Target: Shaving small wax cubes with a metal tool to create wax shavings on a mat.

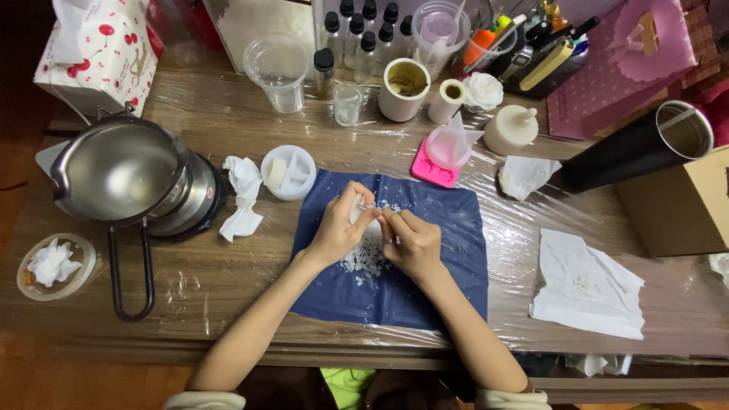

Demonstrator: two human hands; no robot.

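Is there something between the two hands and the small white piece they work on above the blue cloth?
Nothing visible. The left hand and right hand already pinch the small white piece directly over the blue cloth.

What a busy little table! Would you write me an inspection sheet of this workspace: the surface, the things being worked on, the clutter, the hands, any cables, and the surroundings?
Surface: wooden table under clear plastic film, with a dark blue mat in the middle.
Job's things: small white piece held over a heap of white flakes on the mat.
Clutter: metal melting pot, crumpled tissues, white divided dish, clear cup, dark-capped bottles, white cloth, black tumbler.
Hands: left hand and right hand both pinch the piece, fingertips meeting.
Cables: nothing seen.
Surroundings: tissue box, cardboard box.
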